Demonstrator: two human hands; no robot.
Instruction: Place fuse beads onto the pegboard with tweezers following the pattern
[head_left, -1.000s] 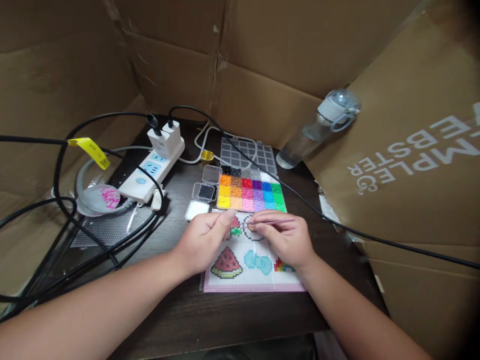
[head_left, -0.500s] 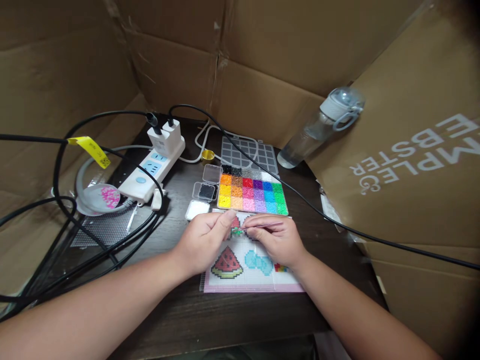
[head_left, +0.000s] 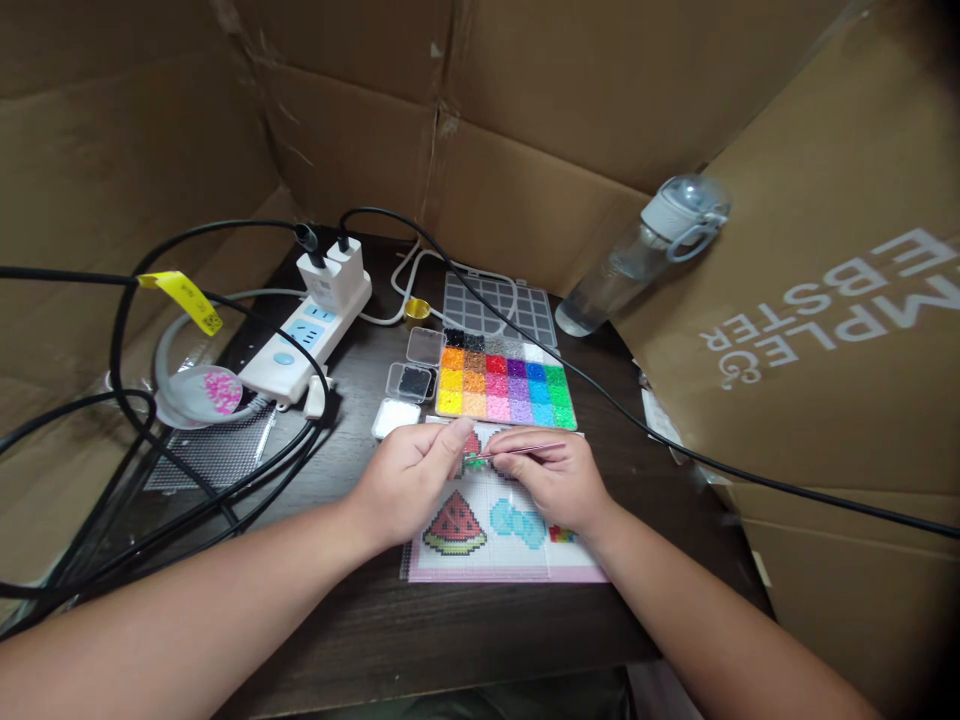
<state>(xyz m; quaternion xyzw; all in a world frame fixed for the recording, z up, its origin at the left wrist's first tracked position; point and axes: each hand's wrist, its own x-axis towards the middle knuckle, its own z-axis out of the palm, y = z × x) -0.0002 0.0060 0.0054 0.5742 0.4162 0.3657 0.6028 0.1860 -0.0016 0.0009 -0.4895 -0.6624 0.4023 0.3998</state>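
Note:
Pinched in my right hand [head_left: 559,480] is a pair of thin pinkish tweezers [head_left: 544,447], its tip pointing left over small green beads [head_left: 475,461]. My left hand [head_left: 409,485] rests at the upper left of the pattern sheet [head_left: 480,574], thumb and fingers pressed together beside those beads; what they hold, if anything, is hidden. Below the hands the sheet shows a watermelon slice [head_left: 455,525] and a light blue bow shape [head_left: 517,522]. Just beyond it lies the bead box [head_left: 506,385] with many colours.
Small boxes of black beads [head_left: 412,382] and white beads [head_left: 396,418] stand left of the bead box. A power strip [head_left: 289,355], looping black cables and a pink bead dish [head_left: 199,395] lie left. A bottle [head_left: 637,255] leans against cardboard at back right.
Both hands stay in nearly the same place. The tweezers' tip has shifted very slightly over the green beads.

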